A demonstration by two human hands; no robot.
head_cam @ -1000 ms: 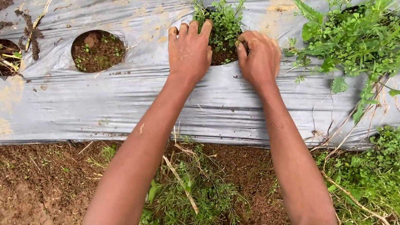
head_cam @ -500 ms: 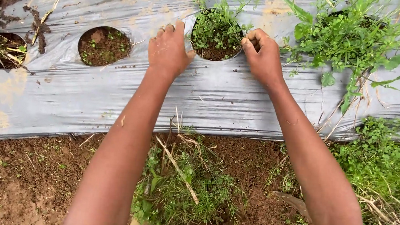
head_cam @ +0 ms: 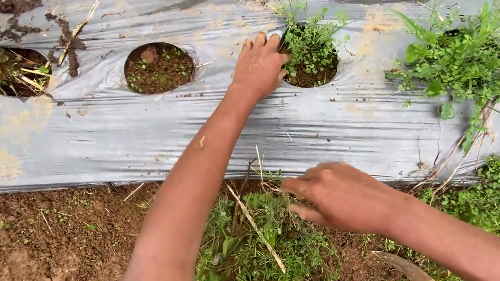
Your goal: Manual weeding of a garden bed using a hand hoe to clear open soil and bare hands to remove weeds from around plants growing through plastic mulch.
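Four planting holes show in the grey plastic mulch sheet (head_cam: 141, 130). The left hand (head_cam: 260, 68) rests open and empty at the rim of the third hole (head_cam: 312, 64), which is full of small weeds. The right hand (head_cam: 342, 195) hovers over one weed pile (head_cam: 258, 245) on the soil, its grip loose, holding nothing visible. One curved sickle (head_cam: 414, 278) lies nearby.

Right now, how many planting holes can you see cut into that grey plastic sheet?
4: one at the far left, one weeded, one beside the left hand, and one at the right, hidden under weeds.
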